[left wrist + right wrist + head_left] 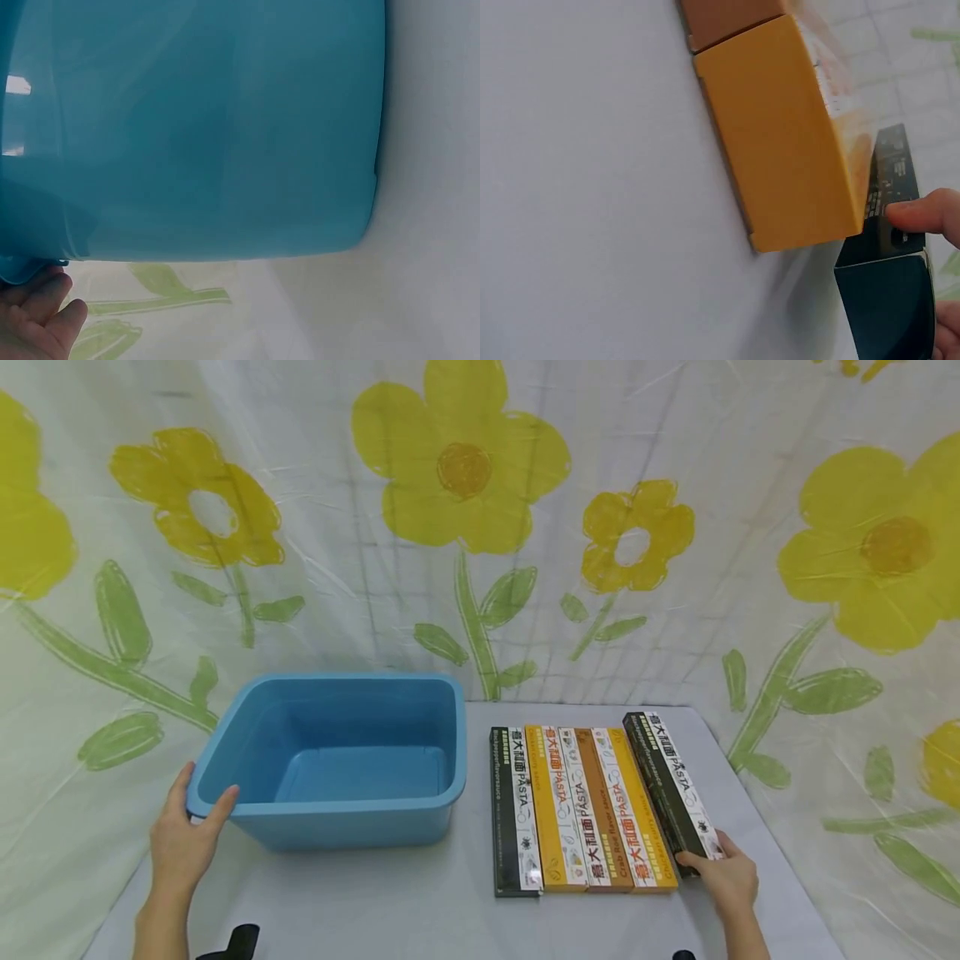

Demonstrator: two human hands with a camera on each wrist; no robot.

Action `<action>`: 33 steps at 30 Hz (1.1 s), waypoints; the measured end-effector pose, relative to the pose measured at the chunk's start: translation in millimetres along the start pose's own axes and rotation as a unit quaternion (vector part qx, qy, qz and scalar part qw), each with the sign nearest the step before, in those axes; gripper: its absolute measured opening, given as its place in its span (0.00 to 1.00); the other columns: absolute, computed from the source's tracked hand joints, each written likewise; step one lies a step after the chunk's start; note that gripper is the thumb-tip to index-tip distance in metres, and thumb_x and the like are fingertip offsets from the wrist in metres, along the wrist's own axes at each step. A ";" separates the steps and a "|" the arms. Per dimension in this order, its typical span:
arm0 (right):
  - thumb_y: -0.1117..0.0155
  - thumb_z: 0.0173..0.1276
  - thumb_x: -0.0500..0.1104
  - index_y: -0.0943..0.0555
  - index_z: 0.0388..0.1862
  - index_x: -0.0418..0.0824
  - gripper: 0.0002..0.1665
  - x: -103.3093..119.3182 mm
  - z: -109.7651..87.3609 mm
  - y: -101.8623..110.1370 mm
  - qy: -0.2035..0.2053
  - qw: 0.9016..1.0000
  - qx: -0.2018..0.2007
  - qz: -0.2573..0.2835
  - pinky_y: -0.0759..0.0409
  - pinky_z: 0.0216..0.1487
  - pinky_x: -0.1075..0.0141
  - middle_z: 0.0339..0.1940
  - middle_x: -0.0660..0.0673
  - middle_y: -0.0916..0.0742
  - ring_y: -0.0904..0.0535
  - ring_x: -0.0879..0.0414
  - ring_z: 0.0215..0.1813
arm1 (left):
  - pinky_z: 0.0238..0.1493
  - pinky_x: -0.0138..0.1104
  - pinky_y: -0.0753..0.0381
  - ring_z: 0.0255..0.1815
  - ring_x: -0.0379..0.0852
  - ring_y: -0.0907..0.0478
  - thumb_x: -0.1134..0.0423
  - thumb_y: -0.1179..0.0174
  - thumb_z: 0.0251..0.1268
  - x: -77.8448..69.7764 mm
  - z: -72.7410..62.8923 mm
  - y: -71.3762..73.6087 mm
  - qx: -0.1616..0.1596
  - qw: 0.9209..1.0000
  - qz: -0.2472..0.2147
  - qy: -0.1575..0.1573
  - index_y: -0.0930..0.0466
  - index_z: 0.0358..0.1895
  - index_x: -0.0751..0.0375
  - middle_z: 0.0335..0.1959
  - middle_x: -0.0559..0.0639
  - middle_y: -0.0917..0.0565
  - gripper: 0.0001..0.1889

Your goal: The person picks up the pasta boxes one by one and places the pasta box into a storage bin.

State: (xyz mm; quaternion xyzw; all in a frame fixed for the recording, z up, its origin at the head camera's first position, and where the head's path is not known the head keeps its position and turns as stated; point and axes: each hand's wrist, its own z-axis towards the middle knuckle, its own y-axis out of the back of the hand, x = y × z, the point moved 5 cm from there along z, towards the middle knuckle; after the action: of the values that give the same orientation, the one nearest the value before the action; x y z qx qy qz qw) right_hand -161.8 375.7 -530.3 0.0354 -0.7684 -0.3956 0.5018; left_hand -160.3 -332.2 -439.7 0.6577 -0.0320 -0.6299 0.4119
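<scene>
At the near left corner of a blue plastic basin [341, 822], my left hand [183, 843] grips the rim, thumb on the inner side. In the left wrist view the curled fingers [49, 296] meet the rim beside the basin wall [202, 135]. My right hand [723, 877] pinches the near end of a dark green and white pasta box [671, 785] between thumb and fingers. This box slants beside a yellow pasta box [645, 810], its far end leaning left. In the right wrist view my thumb [922, 214] presses its dark side.
Left of the held box, several pasta boxes lie side by side, including a brown one [603, 810], another yellow one [543, 810] and a dark one [513, 814] at the left end. They rest on a white tabletop [420, 910]. A flower-printed curtain [315, 610] hangs behind.
</scene>
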 end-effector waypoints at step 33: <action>0.21 0.44 0.31 0.35 0.71 0.30 0.53 161.9 -42.0 -20.5 0.286 0.932 0.218 0.052 0.20 0.37 0.66 0.62 0.26 0.26 0.28 0.43 0.49 | 0.64 0.65 0.43 0.71 0.74 0.47 0.52 0.46 0.70 3.3 1.2 -1.9 0.004 1.000 -0.012 0.004 0.56 0.77 0.65 0.73 0.72 0.47 0.41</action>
State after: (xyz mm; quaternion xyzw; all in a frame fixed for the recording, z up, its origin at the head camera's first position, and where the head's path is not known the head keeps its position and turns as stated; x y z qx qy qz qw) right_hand -215.2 264.5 -415.4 0.2157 -0.6605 -0.1653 0.6999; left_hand -161.6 -333.3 -443.4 0.6621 -0.0250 -0.6319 0.4022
